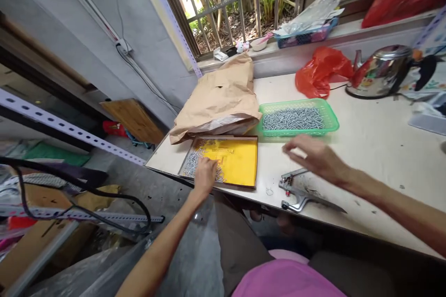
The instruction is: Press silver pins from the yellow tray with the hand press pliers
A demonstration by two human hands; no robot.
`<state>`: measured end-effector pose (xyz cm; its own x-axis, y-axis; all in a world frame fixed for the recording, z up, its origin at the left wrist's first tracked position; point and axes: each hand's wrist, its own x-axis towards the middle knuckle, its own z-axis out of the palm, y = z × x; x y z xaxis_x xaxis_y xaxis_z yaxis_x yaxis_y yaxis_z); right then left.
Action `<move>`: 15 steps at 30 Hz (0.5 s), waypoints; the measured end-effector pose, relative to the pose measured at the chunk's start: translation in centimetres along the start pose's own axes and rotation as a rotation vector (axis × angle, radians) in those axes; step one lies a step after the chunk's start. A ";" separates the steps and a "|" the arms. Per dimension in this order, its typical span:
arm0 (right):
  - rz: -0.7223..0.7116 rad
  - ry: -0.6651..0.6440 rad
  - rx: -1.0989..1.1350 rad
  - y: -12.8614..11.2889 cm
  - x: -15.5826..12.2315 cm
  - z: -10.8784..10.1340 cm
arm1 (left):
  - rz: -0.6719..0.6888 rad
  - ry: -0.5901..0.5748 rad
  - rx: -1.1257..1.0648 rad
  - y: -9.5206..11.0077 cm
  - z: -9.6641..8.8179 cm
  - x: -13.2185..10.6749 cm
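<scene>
My left hand [205, 174] is over a shallow tray with a yellow bottom [240, 162], its fingers drawn together at the loose small silvery metal pins [191, 163]. What lies between those fingertips is hidden. Above the table, my right hand [310, 154] has thumb and forefinger curled together in a loop; anything pinched there is too small to make out. Just beyond it stands a green plastic basket [332, 123] holding many similar silvery pins [292, 119]. Beneath the right wrist lies a metal hand tool [296, 195] with a spring and a red part, untouched.
A crumpled brown paper bag [223, 95] lies behind the tray. A red plastic bag [322, 72] and a steel kettle [381, 72] stand at the back right. On the windowsill is a blue basket [303, 37]. The table's front edge runs close to my lap.
</scene>
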<state>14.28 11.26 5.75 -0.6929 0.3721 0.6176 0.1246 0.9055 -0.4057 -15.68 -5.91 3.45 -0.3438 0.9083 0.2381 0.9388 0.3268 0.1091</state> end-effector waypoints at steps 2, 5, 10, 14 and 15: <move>0.073 0.110 -0.096 2.7 2.0 -2.4 | -0.073 -0.101 0.099 -3.0 0.0 1.6; 0.192 0.087 -0.279 7.4 3.0 -4.6 | -0.108 -0.177 0.152 -5.3 0.4 2.8; 0.247 -0.059 -0.325 9.9 -0.1 -4.0 | -0.081 -0.161 0.203 -6.1 1.4 4.5; 0.275 -0.144 -0.244 6.7 -4.4 -2.1 | -0.043 -0.230 0.200 -6.3 1.6 6.6; 0.294 -0.159 -0.218 5.6 -5.5 -1.8 | -0.043 -0.240 0.192 -6.4 1.6 7.0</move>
<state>20.04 14.67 1.29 -0.7043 0.6011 0.3777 0.4702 0.7935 -0.3863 -24.07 -1.22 2.88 -0.3904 0.9207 -0.0004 0.9180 0.3892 -0.0757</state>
